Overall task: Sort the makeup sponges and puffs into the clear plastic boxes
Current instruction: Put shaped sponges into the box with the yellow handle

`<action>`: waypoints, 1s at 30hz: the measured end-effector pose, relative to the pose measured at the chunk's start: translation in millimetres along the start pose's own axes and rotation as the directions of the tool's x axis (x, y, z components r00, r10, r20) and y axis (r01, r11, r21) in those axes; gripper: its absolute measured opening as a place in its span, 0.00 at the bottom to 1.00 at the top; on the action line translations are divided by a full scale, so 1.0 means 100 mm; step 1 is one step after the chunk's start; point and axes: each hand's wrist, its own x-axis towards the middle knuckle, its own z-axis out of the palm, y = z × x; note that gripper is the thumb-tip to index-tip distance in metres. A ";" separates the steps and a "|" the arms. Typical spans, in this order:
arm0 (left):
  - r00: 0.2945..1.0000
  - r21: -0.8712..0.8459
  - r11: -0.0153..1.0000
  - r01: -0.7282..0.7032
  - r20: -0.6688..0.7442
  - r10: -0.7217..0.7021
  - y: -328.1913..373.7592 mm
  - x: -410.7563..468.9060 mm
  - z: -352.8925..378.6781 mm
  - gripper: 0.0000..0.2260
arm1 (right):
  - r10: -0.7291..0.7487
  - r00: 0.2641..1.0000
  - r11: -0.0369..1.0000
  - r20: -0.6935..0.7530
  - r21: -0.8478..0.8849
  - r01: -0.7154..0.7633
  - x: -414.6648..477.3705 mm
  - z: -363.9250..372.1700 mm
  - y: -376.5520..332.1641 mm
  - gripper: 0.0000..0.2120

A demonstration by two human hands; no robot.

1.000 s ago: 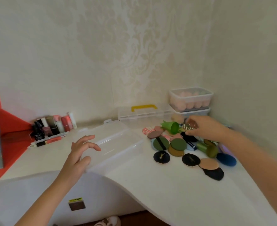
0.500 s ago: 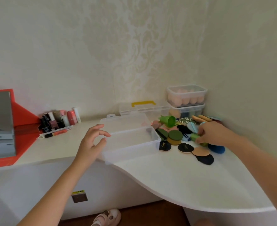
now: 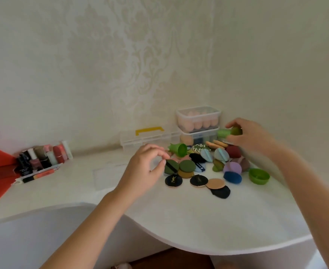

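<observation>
Off the clear box [image 3: 106,172], left hand [image 3: 143,169] curls at a dark green puff [image 3: 171,166], grip unclear; my right hand [image 3: 252,135], mid-pick, holds a green sponge [image 3: 230,131]; next I'd box it.

I see a white table [image 3: 198,220] and a cream wall [image 3: 121,55] with a leafy pattern. A yellow handle [image 3: 149,130] tops one clear box [image 3: 129,140]. Far right are pink sponges [image 3: 198,122] and a green sponge [image 3: 228,132]. Nearer lie a black puff [image 3: 173,180] with a gold mark, a tan puff [image 3: 215,183], a blue puff [image 3: 232,177] and a green cup [image 3: 259,176].
</observation>
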 end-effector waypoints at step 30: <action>0.792 0.165 0.980 0.109 0.581 -0.186 0.09 1.45 0.82 0.14 | -0.149 0.988 0.800 -0.034 0.584 0.141 0.40 0.54 0.35 0.10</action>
